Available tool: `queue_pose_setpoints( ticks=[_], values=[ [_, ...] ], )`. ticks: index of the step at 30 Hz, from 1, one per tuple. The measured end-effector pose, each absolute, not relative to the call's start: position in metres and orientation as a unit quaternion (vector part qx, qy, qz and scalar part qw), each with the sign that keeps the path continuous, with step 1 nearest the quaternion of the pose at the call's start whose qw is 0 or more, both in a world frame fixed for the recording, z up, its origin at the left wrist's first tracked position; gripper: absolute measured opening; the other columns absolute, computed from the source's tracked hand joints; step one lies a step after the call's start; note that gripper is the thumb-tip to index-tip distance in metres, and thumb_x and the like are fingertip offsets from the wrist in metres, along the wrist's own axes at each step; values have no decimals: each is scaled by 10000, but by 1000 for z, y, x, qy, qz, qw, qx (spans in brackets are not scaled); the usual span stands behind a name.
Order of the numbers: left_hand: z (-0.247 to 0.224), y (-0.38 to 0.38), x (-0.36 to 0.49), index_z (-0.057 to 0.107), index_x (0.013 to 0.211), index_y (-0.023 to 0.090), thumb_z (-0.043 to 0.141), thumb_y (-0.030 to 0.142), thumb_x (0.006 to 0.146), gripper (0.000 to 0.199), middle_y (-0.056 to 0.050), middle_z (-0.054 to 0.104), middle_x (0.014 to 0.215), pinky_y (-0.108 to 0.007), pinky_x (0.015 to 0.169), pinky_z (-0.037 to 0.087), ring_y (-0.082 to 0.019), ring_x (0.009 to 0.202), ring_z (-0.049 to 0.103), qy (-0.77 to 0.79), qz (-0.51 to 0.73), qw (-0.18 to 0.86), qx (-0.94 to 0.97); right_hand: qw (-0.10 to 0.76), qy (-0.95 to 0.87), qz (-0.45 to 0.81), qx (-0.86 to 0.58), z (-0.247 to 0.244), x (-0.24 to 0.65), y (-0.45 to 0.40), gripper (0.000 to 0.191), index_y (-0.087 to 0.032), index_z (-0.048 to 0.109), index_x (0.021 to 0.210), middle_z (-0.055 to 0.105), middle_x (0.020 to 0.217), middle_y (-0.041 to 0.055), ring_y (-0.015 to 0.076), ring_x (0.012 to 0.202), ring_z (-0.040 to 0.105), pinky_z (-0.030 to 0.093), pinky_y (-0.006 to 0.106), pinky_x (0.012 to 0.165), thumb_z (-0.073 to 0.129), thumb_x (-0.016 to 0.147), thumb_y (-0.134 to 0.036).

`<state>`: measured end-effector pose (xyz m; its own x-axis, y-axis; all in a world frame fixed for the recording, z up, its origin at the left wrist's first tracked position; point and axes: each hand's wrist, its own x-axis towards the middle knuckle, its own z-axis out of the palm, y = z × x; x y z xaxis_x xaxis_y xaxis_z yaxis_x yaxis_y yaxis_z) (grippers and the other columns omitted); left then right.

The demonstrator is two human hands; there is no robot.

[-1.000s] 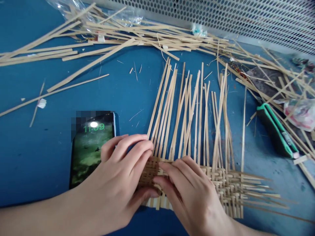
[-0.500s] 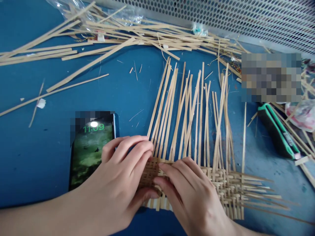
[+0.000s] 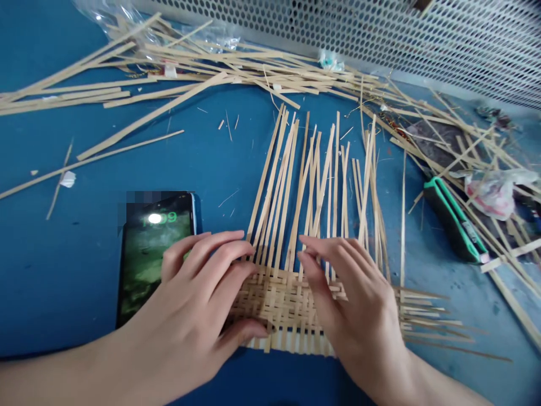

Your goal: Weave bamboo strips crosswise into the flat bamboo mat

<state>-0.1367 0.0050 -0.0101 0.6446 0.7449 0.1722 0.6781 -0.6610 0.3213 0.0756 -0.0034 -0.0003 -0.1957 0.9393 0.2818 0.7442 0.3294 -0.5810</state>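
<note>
A woven mat of pale bamboo strips (image 3: pixel 285 301) lies in front of me, with long loose ends standing out from its far side and right side. Over its left part rests my left hand (image 3: pixel 211 282), fingers on the upper edge and thumb at the lower edge, pressing and gripping it. My right hand (image 3: pixel 359 293) is raised over the mat's right part. Its thumb and index finger pinch together just above the weave, at one of the upright bamboo strips (image 3: pixel 301 273). The hand hides much of the mat's right portion.
Left of the mat lies a phone (image 3: pixel 156 254) with a lit screen, partly under my left hand. A green and black utility knife (image 3: pixel 454 220) lies to the right. Loose bamboo strips (image 3: pixel 253 62) pile up along the back, before a perforated metal panel (image 3: pixel 359 34). Plastic wrap (image 3: pixel 492 192) sits at right.
My right hand has lifted off the weave and moved up and right, its fingertips now pinched above the mat's upper edge. More weave shows between the hands. My left hand stays on the mat.
</note>
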Motion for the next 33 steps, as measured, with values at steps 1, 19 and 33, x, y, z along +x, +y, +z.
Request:
queue_pose_setpoints(
  ticks=[1, 19, 33],
  values=[
    [-10, 4, -137, 557, 1073, 166, 519, 508, 934, 372, -100, 563, 1199, -464, 981, 304, -306, 1195, 464, 397, 146, 118, 898, 310, -751, 149, -563, 0, 77, -2, 155, -131, 598, 1057, 681, 915, 76, 193, 868, 615, 492, 356, 797, 531, 928, -76],
    [11, 50, -153, 612, 1019, 207, 337, 228, 1009, 275, 17, 631, 1040, -212, 684, 499, -107, 833, 634, 403, 75, 198, 890, 296, -624, 206, -694, 17, 172, 33, 243, -163, 667, 981, 719, 888, 96, 258, 834, 677, 554, 443, 750, 674, 796, -320],
    [-2, 6, -132, 643, 1016, 104, 582, 469, 903, 387, -134, 608, 1093, -477, 881, 457, -316, 1077, 537, 315, 167, 30, 934, 221, -858, 224, -405, 7, 78, -11, 340, -63, 553, 1227, 673, 1135, 145, 269, 1091, 598, 503, 421, 930, 635, 903, -128]
  ],
)
